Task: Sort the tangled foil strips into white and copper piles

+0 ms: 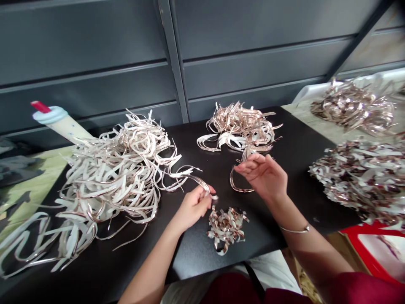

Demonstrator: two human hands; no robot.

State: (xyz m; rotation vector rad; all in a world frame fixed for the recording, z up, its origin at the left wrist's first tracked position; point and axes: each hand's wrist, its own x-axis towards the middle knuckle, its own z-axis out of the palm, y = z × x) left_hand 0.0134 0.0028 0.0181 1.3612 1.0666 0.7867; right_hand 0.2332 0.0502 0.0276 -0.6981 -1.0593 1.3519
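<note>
My left hand (pixel 194 207) is pinched on a thin rose-gold and white foil strip (pixel 198 181), whose short pale end pokes out past the fingers. To its left spreads a large tangled heap of white and rose-gold strips (pixel 117 169). My right hand (pixel 265 176) is raised, fingers stretched out and palm partly turned up. A curved foil strip (pixel 236 185) runs beside and behind its fingers; contact is unclear. Just beyond lies a smaller heap of rose-gold strips (pixel 242 122). Between my forearms sits a small pile of short, curled foil pieces (pixel 227 228).
Everything lies on a black table (pixel 202 261). A pale cup-shaped item with a red top (pixel 60 120) leans behind the left heap. On the right are a big mound of crinkled foil (pixel 363 177) and another shiny heap (pixel 354 105). Dark panels (pixel 107 90) stand behind.
</note>
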